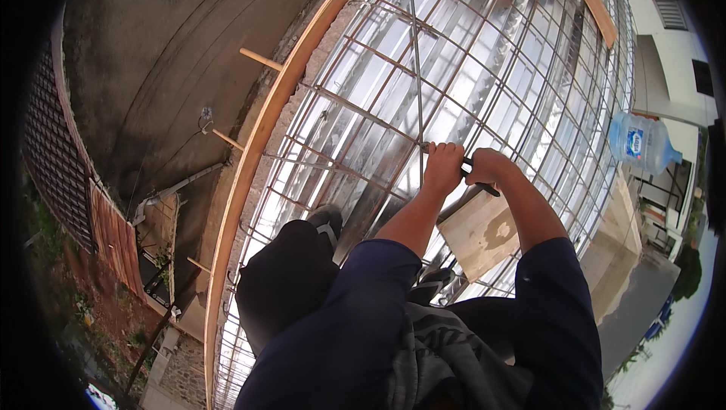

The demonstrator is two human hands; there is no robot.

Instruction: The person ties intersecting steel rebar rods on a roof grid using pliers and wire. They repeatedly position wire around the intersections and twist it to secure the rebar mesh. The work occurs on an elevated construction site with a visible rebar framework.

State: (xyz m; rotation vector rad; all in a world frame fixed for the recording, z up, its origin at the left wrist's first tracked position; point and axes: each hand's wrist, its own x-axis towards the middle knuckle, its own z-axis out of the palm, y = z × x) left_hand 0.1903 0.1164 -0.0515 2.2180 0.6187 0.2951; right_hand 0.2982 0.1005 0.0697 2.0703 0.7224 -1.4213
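Note:
My left hand (443, 166) is closed around a dark metal hand tool (486, 185) with a bar-like handle; its exact kind I cannot make out. The tool's far end lies by a crossing of the steel rebar mesh (393, 132), next to a long straight bar (417, 62) that runs away from me. Just right of it, my right hand (488, 167) is also closed, its fingers curled at the tool's handle. Both forearms reach forward over the mesh. Below my hands, a stained plywood board (484, 232) lies on the rebar.
Shiny corrugated metal decking (378, 81) lies under the mesh. An orange-brown timber edge board (257, 145) bounds it on the left, with a drop beyond. My shoe (327, 222) stands on the mesh. A large blue water bottle (643, 144) is at the right; a wood plank (600, 20) lies far right.

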